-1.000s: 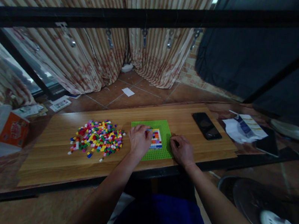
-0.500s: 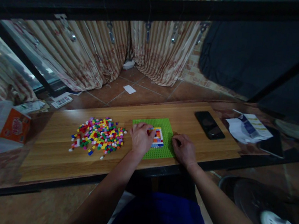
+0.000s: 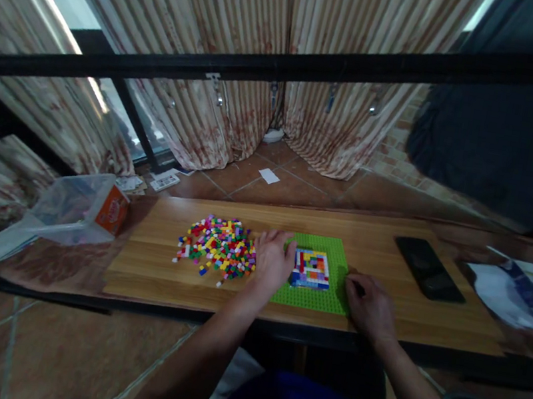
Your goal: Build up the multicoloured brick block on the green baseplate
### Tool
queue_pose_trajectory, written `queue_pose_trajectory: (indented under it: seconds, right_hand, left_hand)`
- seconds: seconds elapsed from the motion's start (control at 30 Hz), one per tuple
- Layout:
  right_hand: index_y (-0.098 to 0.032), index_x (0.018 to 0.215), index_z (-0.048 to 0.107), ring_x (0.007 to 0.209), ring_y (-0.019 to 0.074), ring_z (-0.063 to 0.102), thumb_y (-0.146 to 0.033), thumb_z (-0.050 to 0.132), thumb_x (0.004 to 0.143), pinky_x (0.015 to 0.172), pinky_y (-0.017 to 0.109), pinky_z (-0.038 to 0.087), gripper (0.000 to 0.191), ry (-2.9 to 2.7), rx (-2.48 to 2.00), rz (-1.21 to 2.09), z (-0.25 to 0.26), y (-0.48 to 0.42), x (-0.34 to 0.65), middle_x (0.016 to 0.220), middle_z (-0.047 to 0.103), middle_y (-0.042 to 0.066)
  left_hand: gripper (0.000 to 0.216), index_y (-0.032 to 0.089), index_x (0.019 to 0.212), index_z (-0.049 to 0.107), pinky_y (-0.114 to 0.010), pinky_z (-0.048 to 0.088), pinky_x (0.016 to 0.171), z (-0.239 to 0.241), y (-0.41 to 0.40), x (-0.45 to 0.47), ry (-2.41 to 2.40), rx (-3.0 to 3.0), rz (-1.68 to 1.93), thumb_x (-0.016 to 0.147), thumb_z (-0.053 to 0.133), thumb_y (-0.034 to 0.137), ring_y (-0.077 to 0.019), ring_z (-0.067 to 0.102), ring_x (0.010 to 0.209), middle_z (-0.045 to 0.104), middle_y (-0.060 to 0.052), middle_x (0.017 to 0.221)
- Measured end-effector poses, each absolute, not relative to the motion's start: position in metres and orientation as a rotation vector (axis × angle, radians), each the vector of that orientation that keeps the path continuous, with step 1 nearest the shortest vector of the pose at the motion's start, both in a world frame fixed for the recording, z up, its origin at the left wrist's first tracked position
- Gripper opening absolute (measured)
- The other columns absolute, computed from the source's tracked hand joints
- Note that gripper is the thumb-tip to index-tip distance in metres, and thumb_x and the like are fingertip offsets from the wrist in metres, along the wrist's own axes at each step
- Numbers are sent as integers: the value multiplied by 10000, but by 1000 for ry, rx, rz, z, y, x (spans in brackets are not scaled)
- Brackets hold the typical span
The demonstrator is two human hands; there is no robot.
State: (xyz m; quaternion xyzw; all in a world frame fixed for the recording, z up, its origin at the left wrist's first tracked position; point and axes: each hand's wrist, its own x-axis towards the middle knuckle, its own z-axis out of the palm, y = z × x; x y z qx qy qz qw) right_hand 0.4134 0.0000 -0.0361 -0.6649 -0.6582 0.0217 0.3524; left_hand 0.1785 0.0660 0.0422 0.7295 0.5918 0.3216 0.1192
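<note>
A green studded baseplate [image 3: 336, 251] lies on the wooden board, with a rectangle of small coloured toy bricks [image 3: 312, 269] built up on its middle. My left hand [image 3: 273, 259] is over the plate's left edge, beside a loose pile of toy bricks [image 3: 217, 246]. Its thumb stands apart from the fingers, and no brick shows in it. My right hand [image 3: 371, 308] is curled at the plate's right edge, thumb and forefinger closed on that edge. The undersides of both hands are hidden.
A black phone [image 3: 430, 269] lies on the board [image 3: 142, 281] to the right, with papers [image 3: 517, 293] beyond it. At the left stands a clear plastic box [image 3: 70, 205] with an orange label. A dark metal bar [image 3: 318, 66] crosses in front of the curtains.
My left hand has moved off the built bricks, leftwards towards the loose pile, uncovering more of them. My right hand stays at the plate's edge. The whole view has shifted and turned.
</note>
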Motion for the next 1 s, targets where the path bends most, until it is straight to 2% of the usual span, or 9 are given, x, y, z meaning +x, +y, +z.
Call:
queue_pose_trajectory:
  seconds: [0.1,0.23,0.37,0.47,0.6,0.73,0.83,0.93,1.0]
  right_hand:
    - [-199,842,659,798,238,629,-406,466,902,730,363,495,290,-1697,-1704,39,-40,0,415,877,689,94]
    - [-202,842,662,797,249,639,-428,467,901,721,371,501,304,-1706,-1716,15,-42,0,416,877,692,96]
    - [-203,854,666,804,253,644,-435,456,908,721,374,505,318,-1704,-1725,6,-42,0,416,889,695,100]
    - [-202,859,668,798,250,644,-431,464,904,707,369,506,310,-1702,-1733,-2,-42,0,416,883,693,98]
    - [-199,867,668,815,248,643,-406,475,900,723,373,507,285,-1704,-1743,9,-41,0,415,900,694,99]
    - [-199,867,666,815,249,638,-386,473,902,735,379,506,271,-1718,-1741,18,-41,1,416,885,693,96]
    - [-204,853,662,810,246,635,-378,473,904,730,375,504,262,-1725,-1733,18,-41,1,416,878,692,93]
    - [-206,850,662,807,243,636,-373,475,904,729,370,503,256,-1723,-1724,17,-41,1,416,877,692,91]
    - [-206,851,661,807,241,637,-371,476,903,733,368,503,254,-1721,-1719,26,-41,2,416,865,689,86]
  left_hand:
    - [273,232,1093,693,-349,433,972,51,84,132,1928,2091,866,878,525,223,-212,602,1052,706,-72,1083]
    - [326,180,1115,686,-338,445,961,59,118,58,2225,1911,708,887,457,222,-228,615,1080,699,-100,1143]
    - [318,161,1046,714,-392,470,893,62,151,13,2367,1775,499,857,487,279,-292,640,1041,722,-152,1058]
    - [281,160,928,735,-483,434,941,59,168,6,2392,1736,377,816,540,328,-351,618,1083,718,-180,1044]
    - [219,125,854,722,-572,365,991,52,179,11,2399,1708,318,761,579,262,-402,592,1121,692,-233,1080]
    - [149,109,787,705,-586,348,990,48,180,12,2381,1679,373,709,597,175,-419,594,1112,685,-259,1056]
    - [66,137,673,676,-562,356,985,50,179,7,2330,1654,494,673,613,155,-405,605,1089,710,-218,953]
    - [88,169,592,638,-468,413,933,56,175,0,2233,1618,693,675,613,179,-355,629,1033,712,-149,798]
    - [93,176,616,645,-390,456,851,60,169,-4,2135,1572,853,692,613,218,-303,653,942,699,-106,733]
